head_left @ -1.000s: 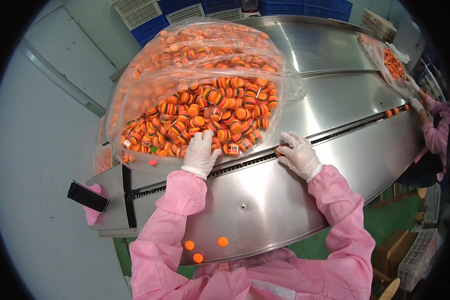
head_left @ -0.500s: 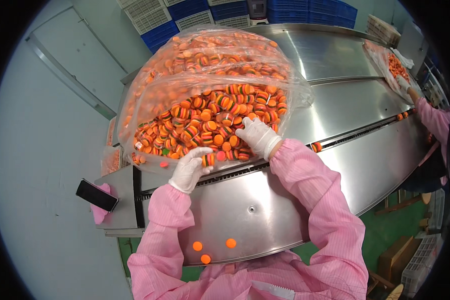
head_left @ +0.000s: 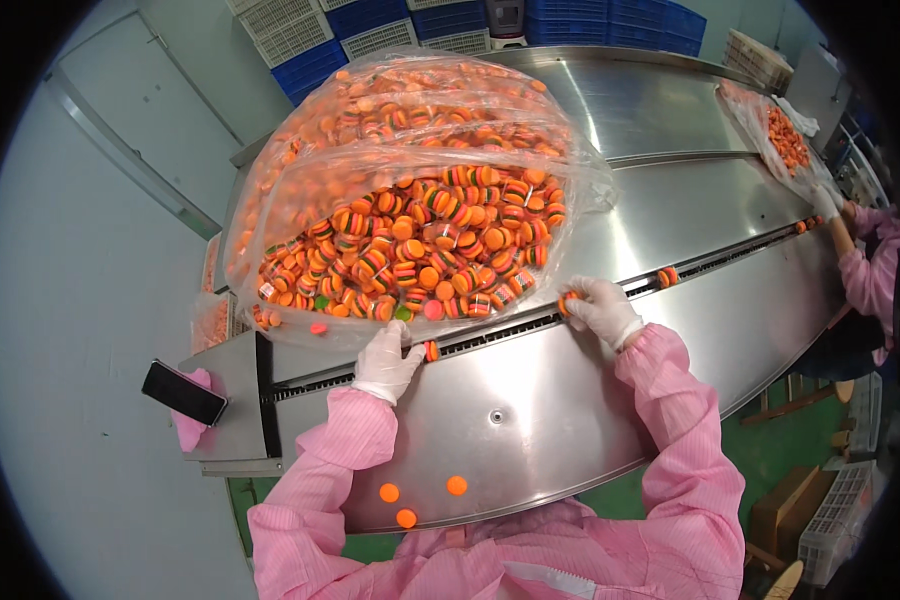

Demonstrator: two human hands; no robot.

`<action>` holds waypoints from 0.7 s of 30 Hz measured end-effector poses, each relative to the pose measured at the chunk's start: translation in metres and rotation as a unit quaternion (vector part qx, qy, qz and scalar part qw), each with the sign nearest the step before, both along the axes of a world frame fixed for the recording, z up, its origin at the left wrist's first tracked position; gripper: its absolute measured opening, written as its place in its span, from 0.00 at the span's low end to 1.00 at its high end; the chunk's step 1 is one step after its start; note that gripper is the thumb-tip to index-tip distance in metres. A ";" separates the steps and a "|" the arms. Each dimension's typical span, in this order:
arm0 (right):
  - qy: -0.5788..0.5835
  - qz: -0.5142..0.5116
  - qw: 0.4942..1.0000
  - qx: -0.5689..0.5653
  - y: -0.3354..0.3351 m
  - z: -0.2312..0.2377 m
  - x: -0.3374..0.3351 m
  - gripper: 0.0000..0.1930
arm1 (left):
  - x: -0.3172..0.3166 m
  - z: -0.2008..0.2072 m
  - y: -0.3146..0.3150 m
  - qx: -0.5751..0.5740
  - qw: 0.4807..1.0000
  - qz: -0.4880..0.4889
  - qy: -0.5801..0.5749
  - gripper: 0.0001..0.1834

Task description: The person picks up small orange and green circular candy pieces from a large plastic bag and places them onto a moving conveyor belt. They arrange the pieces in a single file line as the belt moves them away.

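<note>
Both my hands wear white gloves and are at the dark slotted conveyor track (head_left: 500, 336) running across the steel table. My left hand (head_left: 388, 362) is closed, with a striped burger-shaped candy (head_left: 431, 350) at its fingertips on the track. Further right, my right hand (head_left: 602, 310) pinches another orange burger-shaped candy (head_left: 567, 303) over the track. Beyond them lies a large clear plastic bag (head_left: 590, 185), its mouth spread toward me, full of orange, red and green layered candies (head_left: 400, 245). One more candy (head_left: 667, 276) sits on the track right of my right hand.
Several loose orange discs (head_left: 456, 485) lie on the near steel surface (head_left: 530, 430). A phone (head_left: 184, 392) rests on pink cloth at the left end. At far right, a pink-sleeved co-worker (head_left: 870, 260) handles the track beside another bag (head_left: 785, 140). Crates (head_left: 570, 22) stand behind.
My right hand has left the candy pile and moved right and nearer, to the track. My left hand has lowered its candy onto the track. The candy on the track has shifted right.
</note>
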State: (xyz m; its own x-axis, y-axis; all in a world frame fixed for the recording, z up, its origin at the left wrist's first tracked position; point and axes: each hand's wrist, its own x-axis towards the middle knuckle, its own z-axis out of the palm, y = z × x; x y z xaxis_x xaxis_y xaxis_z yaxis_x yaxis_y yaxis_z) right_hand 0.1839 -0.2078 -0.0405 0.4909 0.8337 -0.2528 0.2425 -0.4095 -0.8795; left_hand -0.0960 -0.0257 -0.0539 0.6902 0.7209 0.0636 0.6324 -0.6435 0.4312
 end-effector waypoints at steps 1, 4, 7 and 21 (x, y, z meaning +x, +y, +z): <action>-0.054 -0.018 0.998 -0.021 -0.007 -0.006 0.009 0.13 | 0.005 0.005 0.000 0.037 0.999 -0.019 -0.029 0.07; -0.239 -0.054 0.967 -0.064 -0.014 -0.015 0.017 0.13 | 0.023 0.025 0.014 0.104 0.987 -0.057 -0.104 0.11; -0.472 -0.065 0.877 -0.064 -0.006 0.002 0.004 0.12 | 0.043 0.029 0.039 0.212 0.958 -0.111 -0.157 0.12; -0.429 -0.007 0.868 0.251 0.153 0.054 -0.041 0.24 | 0.089 0.053 0.054 0.308 0.920 -0.138 -0.198 0.14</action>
